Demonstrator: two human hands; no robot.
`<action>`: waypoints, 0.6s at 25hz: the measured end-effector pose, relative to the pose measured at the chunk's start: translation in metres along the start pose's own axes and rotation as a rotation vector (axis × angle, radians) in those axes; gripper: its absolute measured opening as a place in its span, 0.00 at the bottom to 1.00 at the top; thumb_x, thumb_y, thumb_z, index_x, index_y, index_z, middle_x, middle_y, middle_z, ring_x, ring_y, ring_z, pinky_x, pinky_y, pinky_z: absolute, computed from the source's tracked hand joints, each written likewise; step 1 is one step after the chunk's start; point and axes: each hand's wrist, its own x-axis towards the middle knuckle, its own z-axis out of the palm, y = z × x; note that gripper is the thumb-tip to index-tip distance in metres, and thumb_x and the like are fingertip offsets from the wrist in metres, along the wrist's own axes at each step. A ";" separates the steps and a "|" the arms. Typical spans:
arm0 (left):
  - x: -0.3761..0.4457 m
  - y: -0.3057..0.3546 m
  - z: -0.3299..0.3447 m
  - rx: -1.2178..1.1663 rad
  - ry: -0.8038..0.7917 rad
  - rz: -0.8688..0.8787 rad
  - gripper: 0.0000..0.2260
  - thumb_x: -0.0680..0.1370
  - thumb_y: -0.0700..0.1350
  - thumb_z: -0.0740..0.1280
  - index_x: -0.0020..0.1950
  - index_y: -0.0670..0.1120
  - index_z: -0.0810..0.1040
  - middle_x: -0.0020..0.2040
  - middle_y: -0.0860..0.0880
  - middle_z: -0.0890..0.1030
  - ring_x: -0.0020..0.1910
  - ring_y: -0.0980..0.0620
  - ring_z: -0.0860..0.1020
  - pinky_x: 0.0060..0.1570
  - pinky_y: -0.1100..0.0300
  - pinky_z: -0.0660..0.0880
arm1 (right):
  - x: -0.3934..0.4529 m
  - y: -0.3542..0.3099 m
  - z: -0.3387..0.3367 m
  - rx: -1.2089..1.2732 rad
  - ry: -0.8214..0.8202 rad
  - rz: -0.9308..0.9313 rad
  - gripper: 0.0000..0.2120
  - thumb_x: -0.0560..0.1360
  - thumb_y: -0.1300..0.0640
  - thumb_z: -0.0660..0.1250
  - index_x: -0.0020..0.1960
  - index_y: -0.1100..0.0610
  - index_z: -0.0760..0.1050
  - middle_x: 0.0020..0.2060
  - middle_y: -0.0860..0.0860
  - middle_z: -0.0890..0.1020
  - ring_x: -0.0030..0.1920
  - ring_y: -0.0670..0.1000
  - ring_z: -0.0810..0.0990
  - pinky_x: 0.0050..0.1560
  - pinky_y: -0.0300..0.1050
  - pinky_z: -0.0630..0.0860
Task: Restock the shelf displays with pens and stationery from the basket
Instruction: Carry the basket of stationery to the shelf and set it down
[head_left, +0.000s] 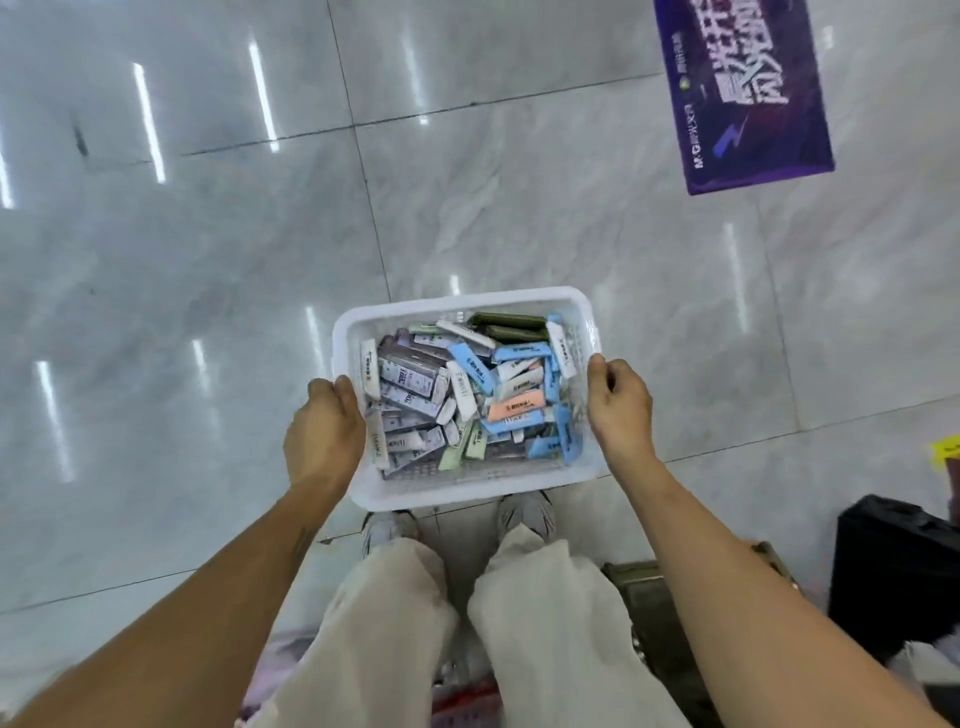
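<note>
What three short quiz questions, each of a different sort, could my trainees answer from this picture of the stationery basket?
1. True or false: the left hand and right hand both grip the white basket.
2. The orange box lies: A) in the basket B) on the floor C) on the purple sign
3. Fill in: most packs on the basket's right side are light ____.

Key: 1 true; 2 A; 3 blue, as with one blue pack.

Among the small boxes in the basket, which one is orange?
The orange box lies right of the middle of the white basket, among blue boxes. It is the only orange one; the others look blue, white, green or purple.
</note>
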 end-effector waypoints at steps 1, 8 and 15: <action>-0.010 0.007 -0.034 -0.037 -0.005 0.015 0.18 0.84 0.54 0.49 0.46 0.42 0.67 0.37 0.45 0.75 0.36 0.41 0.74 0.37 0.50 0.69 | -0.019 -0.027 -0.015 -0.001 -0.006 -0.020 0.20 0.84 0.46 0.58 0.41 0.60 0.69 0.32 0.51 0.73 0.33 0.48 0.71 0.32 0.43 0.67; -0.072 0.060 -0.245 -0.295 0.204 0.063 0.17 0.84 0.54 0.52 0.40 0.45 0.65 0.32 0.49 0.71 0.30 0.51 0.69 0.29 0.55 0.62 | -0.134 -0.200 -0.100 0.099 0.008 -0.172 0.23 0.83 0.43 0.59 0.36 0.57 0.66 0.30 0.52 0.72 0.31 0.49 0.70 0.32 0.46 0.68; -0.086 0.097 -0.389 -0.480 0.274 0.199 0.17 0.84 0.52 0.56 0.37 0.48 0.64 0.31 0.52 0.70 0.28 0.61 0.70 0.26 0.65 0.63 | -0.195 -0.336 -0.141 0.139 0.057 -0.254 0.23 0.83 0.43 0.58 0.36 0.58 0.68 0.33 0.58 0.77 0.36 0.56 0.76 0.36 0.52 0.73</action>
